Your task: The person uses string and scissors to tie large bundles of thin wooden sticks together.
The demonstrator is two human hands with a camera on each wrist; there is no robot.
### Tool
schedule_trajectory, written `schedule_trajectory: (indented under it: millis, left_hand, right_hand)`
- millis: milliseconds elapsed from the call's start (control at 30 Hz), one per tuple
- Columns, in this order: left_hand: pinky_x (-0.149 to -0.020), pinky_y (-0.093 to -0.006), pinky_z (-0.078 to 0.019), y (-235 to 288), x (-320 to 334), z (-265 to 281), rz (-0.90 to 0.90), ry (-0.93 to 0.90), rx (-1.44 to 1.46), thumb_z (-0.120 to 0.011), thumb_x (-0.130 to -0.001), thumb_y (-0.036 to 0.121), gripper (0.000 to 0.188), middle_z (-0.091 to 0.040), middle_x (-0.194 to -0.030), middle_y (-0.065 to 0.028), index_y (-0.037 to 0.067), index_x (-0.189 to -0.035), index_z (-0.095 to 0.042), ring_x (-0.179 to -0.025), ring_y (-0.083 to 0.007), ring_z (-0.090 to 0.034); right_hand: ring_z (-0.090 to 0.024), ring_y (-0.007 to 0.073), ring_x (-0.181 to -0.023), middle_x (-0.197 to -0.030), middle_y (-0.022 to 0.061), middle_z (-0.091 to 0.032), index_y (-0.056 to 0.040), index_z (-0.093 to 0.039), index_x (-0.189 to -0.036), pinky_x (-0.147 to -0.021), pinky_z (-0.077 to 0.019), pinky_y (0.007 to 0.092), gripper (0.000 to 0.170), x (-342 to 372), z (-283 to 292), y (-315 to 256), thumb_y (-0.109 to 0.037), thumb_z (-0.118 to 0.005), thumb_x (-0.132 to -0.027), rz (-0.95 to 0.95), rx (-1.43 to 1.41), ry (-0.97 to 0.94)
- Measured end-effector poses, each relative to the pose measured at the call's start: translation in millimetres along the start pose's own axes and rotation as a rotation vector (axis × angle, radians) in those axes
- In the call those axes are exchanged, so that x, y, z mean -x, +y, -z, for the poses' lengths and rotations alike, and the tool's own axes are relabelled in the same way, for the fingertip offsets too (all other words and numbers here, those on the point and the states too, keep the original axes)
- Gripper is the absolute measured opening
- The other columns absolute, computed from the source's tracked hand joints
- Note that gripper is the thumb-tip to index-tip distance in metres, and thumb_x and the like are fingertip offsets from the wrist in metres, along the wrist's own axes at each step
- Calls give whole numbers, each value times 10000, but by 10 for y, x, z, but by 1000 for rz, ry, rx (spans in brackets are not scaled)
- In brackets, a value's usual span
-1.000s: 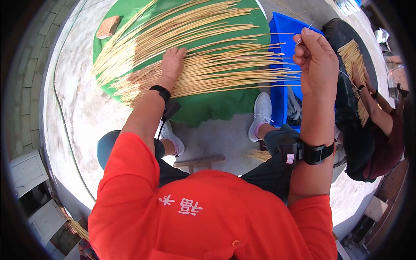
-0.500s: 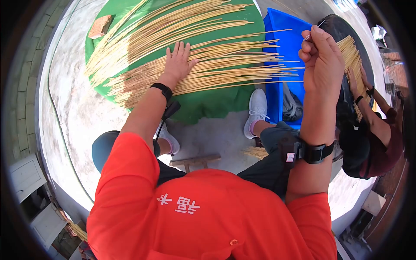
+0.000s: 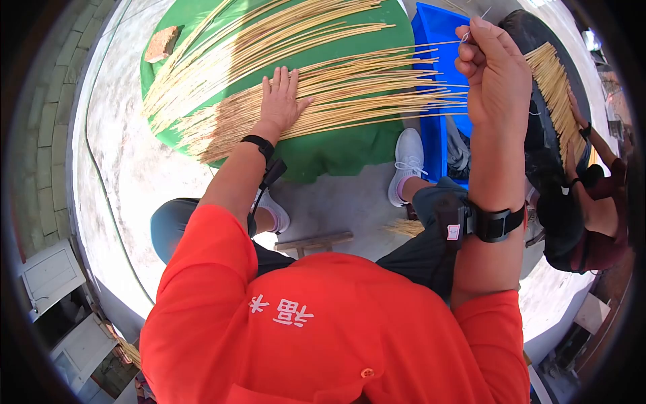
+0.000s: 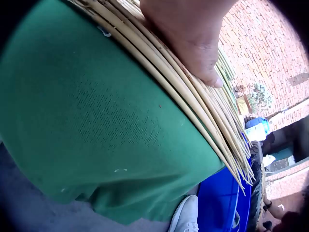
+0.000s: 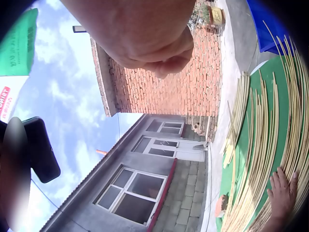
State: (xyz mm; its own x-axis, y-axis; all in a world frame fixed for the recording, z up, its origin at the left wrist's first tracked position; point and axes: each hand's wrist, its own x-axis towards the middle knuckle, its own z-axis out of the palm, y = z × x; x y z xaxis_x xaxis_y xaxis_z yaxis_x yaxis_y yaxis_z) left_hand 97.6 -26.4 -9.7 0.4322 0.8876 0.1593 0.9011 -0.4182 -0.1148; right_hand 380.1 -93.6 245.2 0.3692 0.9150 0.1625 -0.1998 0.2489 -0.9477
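The left hand (image 3: 280, 106) rests palm down on the front spread of stalks (image 3: 367, 86), its fingers straight and its thumb held apart from them; it grips nothing. The right hand (image 3: 496, 75) is raised above the right side of the work, thumb and forefinger pinched together on a thin needle-like piece (image 3: 485, 12), with the other fingers curled. White thread (image 3: 465, 36) shows beside those fingertips. In the right wrist view the pinch is not exposed, so what it holds cannot be confirmed from there. The front spread lies across a green cloth (image 3: 330, 153), its right-hand ends projecting past the cloth's edge and over a blue bin (image 3: 439, 145). The left wrist view shows these stalks passing under the hand, closely laid side by side. A rear spread of stalks (image 3: 269, 42) lies on the same cloth, a strip of green visible between the two. A reddish brick (image 3: 162, 44) sits at the left of the cloth, near the rear spread. One white shoe (image 3: 408, 160) stands just beside the bin; a wooden stool (image 3: 314, 242) is on the ground between the person's legs. At far right, another person (image 3: 595, 232) has hands on a separate batch of stalks (image 3: 553, 84) over a dark surface (image 3: 521, 37).
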Motion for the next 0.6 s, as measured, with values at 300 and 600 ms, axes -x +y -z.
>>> schedule_trajectory:
  millis: [300,600]
  left_hand:
    - [-1029,-525,-151,-242,-240,47,111,21,386,-278,-866,579,727,-244,-1386,-195,53,-1364,-215,-1302,-339,-180]
    - [-1040,-510,-132,-47,-22,-96,72,53,9,-290,-848,599,738,-268,-1380,-176,60,-1350,-258,-1297,-315,-205]
  right_hand:
    - [-529,68,-570,-740,63,-608,4,-592,-834,-491,-434,180,116,2,20,20,-110,-603,-820,-14,-19,12]
    - [-479,78,-499,-669,45,-563,-40,-548,-755,-451,-378,191,75,133,-146,-76,-82,-551,-817,-88,9,115]
